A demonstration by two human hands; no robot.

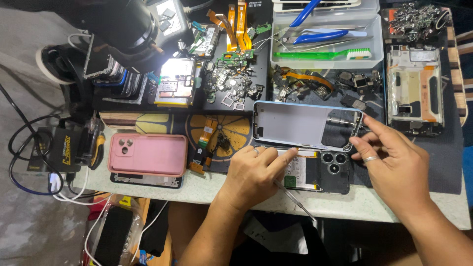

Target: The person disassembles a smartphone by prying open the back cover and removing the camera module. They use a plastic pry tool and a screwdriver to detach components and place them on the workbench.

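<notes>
I am gripping a metal tool (pixel 295 199) in my left hand (pixel 251 170) over the opened phone (pixel 318 172); my right hand (pixel 394 157) is pinching the back cover (pixel 295 124) above it, on a cluttered repair mat (pixel 443 167).

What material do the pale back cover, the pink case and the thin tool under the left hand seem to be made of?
Pale back cover: probably plastic, smooth and slightly glossy, held at its edge by the right hand.
Pink case: likely soft silicone or rubber, matte with rounded corners.
Thin tool under the left hand: looks like bare metal, grey with a bright shine.
</notes>
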